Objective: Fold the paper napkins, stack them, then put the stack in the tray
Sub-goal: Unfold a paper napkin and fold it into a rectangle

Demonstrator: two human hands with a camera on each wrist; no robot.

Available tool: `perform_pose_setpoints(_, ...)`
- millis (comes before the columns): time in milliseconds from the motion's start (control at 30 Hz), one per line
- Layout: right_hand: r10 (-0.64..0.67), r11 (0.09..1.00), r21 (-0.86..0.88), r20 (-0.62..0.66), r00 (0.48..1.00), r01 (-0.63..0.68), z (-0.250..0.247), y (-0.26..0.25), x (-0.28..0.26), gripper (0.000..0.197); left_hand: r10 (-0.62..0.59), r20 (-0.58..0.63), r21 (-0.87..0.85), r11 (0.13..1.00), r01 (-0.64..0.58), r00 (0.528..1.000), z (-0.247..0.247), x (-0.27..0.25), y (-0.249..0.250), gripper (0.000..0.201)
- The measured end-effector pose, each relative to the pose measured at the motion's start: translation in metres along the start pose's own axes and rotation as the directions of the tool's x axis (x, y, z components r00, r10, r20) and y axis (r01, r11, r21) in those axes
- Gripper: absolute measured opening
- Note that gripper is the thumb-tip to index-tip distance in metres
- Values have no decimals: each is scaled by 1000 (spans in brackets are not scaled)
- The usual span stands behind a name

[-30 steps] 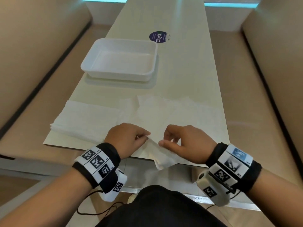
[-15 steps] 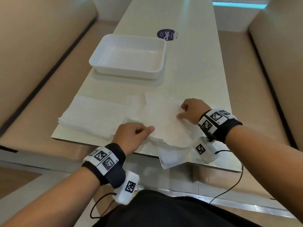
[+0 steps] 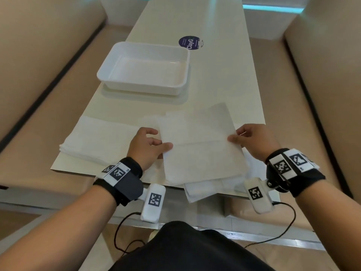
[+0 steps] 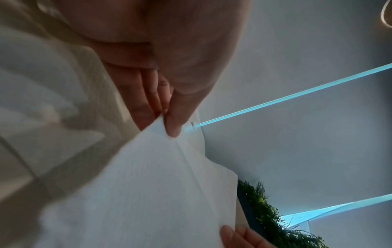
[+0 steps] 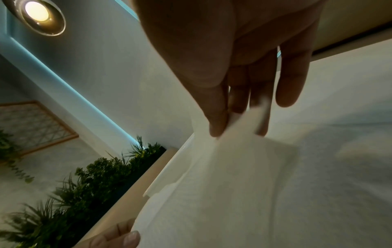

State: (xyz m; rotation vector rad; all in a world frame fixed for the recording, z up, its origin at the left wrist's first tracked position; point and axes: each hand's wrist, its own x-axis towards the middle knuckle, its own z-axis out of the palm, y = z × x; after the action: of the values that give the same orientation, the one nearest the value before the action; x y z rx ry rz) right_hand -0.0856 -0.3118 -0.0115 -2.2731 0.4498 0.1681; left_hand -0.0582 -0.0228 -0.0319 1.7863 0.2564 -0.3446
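A white paper napkin point(image 3: 199, 145) is held flat above the near table edge, a crease running across its middle. My left hand point(image 3: 156, 147) pinches its left edge between thumb and fingers, also seen in the left wrist view as napkin point(image 4: 148, 184) under the left hand point(image 4: 167, 120). My right hand point(image 3: 237, 138) pinches the right edge; the right wrist view shows the napkin point(image 5: 222, 193) between thumb and fingers of the right hand point(image 5: 224, 124). More loose napkins point(image 3: 213, 189) lie beneath, overhanging the edge. An empty white tray point(image 3: 109, 67) stands farther back.
A stack of flat napkins point(image 3: 97, 139) lies at the table's near left corner. A round purple sticker point(image 3: 190, 43) sits behind the tray. Beige bench seats point(image 3: 48, 94) flank the narrow table point(image 3: 224, 75) on both sides.
Both hands have taken the top napkin by its side edges and lifted it off the pile. The right hand moved back from the pile's far side to the right edge.
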Motion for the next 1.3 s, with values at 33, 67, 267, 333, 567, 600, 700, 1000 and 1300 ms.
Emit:
perform_pose_setpoints(33,10,1000,15,-10,1000,-10,0,3,-2,16,-11,12,-18,1000,11,1000,2,1,1,49)
perform_pose_setpoints(67,13,999,30,-21,1000,-12,1,5,-3,16,-19,24,-25,999,20,1000,4,1,2,43)
perform_pose_setpoints(267,-29,997,71,-85,996,36,-4,0,-16,19,71,43,92,993,-75,997,5,3,1,23)
perform_pose_setpoints(333,-71,993,88,-93,993,80,-5,-4,-15,19,133,40,154,978,-138,990,4,1,4,27)
perform_pose_setpoints(567,-180,940,270,-126,976,208,-7,-16,-18,9,361,-51,258,906,-336,931,-4,-5,16,25)
perform_pose_setpoints(600,-192,931,286,-135,972,224,-6,-16,-17,16,365,-79,205,916,-343,928,-5,-6,19,18)
perform_pose_setpoints(700,-206,922,296,-170,964,249,-5,-20,-18,33,340,-105,19,940,-340,935,-8,-9,25,32)
perform_pose_setpoints(1000,-272,887,361,-97,957,289,-13,-27,-22,24,322,45,-105,943,-316,946,-17,-10,22,29)
perform_pose_setpoints(1300,-259,944,192,-73,963,269,-17,-15,-28,16,405,37,93,909,-407,913,-7,-10,23,14)
